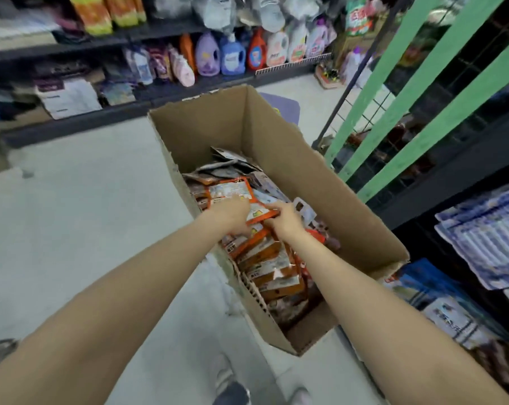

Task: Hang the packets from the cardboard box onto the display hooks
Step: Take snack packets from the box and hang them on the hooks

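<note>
An open cardboard box stands on the floor, holding several orange and brown packets. Both my hands reach into it. My left hand and my right hand hold the same orange-edged packet, which lies on top of the pile, the left at its near left side, the right at its lower right corner. More orange packets are stacked on edge in the near half of the box. Dark and grey packets lie at the far end.
A wire display grid with green slats rises right of the box. Blue and white packets hang on the near right. Across the pale floor, shelves carry detergent bottles. My shoes show at the bottom.
</note>
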`<state>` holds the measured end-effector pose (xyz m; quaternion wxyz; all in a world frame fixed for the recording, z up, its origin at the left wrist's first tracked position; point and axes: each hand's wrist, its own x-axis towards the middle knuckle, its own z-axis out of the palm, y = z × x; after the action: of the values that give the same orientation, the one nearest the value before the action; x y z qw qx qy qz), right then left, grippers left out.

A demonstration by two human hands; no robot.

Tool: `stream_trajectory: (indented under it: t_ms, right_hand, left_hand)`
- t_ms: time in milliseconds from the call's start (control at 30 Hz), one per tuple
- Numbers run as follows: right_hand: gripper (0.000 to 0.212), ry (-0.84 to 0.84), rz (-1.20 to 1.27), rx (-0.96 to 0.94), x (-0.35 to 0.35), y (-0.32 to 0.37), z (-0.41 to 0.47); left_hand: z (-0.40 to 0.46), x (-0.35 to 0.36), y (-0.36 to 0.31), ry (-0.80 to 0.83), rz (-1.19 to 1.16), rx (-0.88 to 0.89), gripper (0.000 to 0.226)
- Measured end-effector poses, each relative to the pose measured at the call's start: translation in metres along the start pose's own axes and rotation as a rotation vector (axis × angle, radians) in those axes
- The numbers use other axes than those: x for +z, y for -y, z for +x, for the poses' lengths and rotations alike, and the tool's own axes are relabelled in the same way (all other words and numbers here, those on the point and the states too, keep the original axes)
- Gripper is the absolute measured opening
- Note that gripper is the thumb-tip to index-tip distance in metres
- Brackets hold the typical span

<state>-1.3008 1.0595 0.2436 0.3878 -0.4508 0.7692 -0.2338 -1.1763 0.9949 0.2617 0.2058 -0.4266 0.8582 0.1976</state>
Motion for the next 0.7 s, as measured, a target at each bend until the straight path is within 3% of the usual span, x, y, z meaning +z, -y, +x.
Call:
stream_trajectory:
  t_ms: [100, 167, 267, 467, 700]
  right_hand:
    - [0.019, -0.138, 0.067, 0.031, 0.004, 0.0, 0.005]
    - [0.009, -0.177, 0.087, -0.035, -0.003, 0.007, 0.002]
    - [0.01, -0.238, 0.077, -0.15, -0.027, 0.022, -0.007]
    - [0.014, -0.301, 0.222, -0.202, -0.08, 0.032, -0.03]
    - [0.012, -0.508, 0.442, -0.244, -0.162, 0.028, -0.096]
  left_hand:
    - [0.002, 0.005, 0.002, 0.015, -0.011, 0.0, 0.039]
    - [0.002, 0.0, 0.002, -0.089, -0.048, -0.032, 0.023]
    - [-0.004, -0.02, 0.002, -0.312, -0.113, -0.02, 0.021]
    - [-0.024, -0.071, -0.012, -0.511, -0.405, 0.229, 0.015]
    - [-0.049, -0.127, -0.105, -0.596, -0.615, 0.469, 0.01]
